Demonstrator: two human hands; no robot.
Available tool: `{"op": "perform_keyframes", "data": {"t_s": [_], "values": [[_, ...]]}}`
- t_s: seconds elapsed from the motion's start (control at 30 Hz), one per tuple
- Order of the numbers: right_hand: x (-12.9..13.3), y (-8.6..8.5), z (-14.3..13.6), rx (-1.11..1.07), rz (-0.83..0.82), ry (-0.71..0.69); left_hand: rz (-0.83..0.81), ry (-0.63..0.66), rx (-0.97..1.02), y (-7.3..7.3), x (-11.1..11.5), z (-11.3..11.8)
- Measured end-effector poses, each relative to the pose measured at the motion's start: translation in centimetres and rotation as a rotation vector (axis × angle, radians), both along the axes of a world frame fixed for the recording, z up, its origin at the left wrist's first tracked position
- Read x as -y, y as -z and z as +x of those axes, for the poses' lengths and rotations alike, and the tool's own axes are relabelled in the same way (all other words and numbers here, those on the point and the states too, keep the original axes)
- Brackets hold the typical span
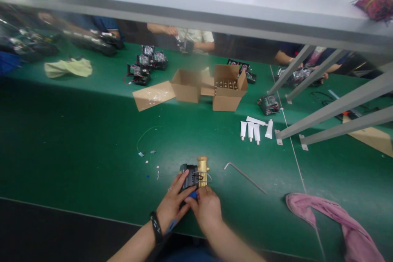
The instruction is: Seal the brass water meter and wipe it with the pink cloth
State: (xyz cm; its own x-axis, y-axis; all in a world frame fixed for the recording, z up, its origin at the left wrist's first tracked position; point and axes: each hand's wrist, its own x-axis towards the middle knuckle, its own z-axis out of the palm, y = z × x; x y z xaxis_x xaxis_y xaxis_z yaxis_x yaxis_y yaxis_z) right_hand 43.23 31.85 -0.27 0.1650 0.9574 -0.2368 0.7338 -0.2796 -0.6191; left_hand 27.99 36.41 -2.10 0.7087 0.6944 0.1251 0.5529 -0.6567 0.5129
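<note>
Assembly: black module with a brass fitting (196,174), near edge of the green table (76,143); long axis of the brass part runs toward 12 o'clock, open end up.
Left hand (173,204): at 7 o'clock of it, fingers clasping the black side.
Right hand (207,208): at 5 o'clock, closed on the base (something blue shows there).
Hex key (244,176): at 3 o'clock, apart.
Pink cloth (331,217): at 4 o'clock.

No text, label, brand or number is legible on anything in view.
</note>
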Motion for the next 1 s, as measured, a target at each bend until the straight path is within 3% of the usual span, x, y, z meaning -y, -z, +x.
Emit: {"op": "perform_keyframes", "data": {"t_s": [0.23, 0.47, 1.0], "values": [[1.0, -0.4, -0.7, -0.004, 0.078, 0.006, 0.002, 0.010, 0.043, 0.5, 0.1, -0.1], [0.4, -0.6, -0.9, 0.173, -0.006, -0.043, 0.022, -0.007, 0.069, 0.2, 0.2, -0.1], [1.1, -2.6, -2.2, 0.132, 0.090, -0.115, 0.009, -0.113, 0.163, -0.2, 2.1, -1.1]]}}
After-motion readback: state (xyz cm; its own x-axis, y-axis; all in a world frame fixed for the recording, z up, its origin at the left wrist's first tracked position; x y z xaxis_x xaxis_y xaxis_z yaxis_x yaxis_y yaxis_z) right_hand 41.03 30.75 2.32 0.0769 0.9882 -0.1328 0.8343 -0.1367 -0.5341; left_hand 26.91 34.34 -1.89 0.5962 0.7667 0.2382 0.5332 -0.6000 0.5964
